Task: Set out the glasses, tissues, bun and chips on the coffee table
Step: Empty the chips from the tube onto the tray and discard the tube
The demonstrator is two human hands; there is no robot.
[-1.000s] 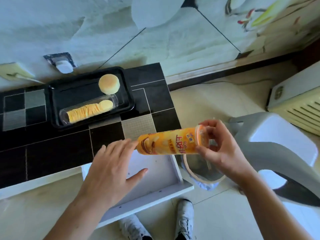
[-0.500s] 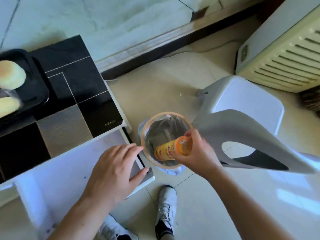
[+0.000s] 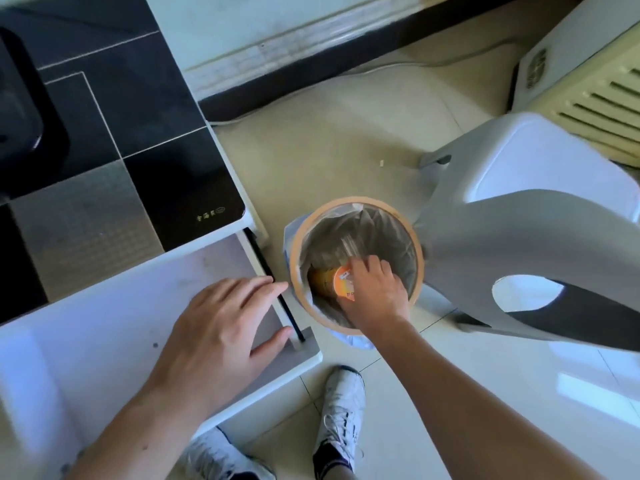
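The orange-yellow chips can (image 3: 325,284) lies tilted deep inside a round bin (image 3: 356,201) lined with a clear bag, on the floor right of the coffee table (image 3: 156,109). My right hand (image 3: 375,296) reaches into the bin, its fingers curled over the can's orange end. My left hand (image 3: 221,327) rests flat, fingers straight, on the pulled-out white drawer (image 3: 86,341) of the table. A corner of the black tray (image 3: 20,109) shows at the far left on the dark tiled tabletop. The bun and the chips in the tray are out of frame.
A grey plastic stool (image 3: 519,202) stands right beside the bin, touching its rim. A cream ventilated appliance (image 3: 588,81) sits at the upper right. My white shoes (image 3: 341,407) are on the pale floor tiles below the drawer. A dark skirting runs along the wall.
My right hand has carried the chips can from above the drawer down into the bin and pushed it deeper. The view has swung right and down. The left hand stayed on the drawer.
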